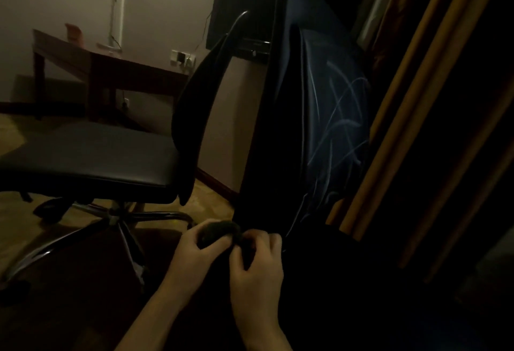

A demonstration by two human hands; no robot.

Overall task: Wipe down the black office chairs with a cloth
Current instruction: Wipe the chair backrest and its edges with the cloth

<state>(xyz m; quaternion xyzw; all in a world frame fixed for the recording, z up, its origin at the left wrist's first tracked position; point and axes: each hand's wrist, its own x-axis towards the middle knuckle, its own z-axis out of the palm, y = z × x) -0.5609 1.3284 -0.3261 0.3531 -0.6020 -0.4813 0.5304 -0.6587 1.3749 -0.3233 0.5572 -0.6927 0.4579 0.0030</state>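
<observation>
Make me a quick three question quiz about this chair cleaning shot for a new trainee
1. True or false: both hands hold the dark cloth.
2. Which hand is nearer the tall chair back? A) left hand B) right hand
3. Fill in: the chair seat stands on a base with a shiny metal ____.

Key: 1 true; 2 B; 3 star of legs.
</observation>
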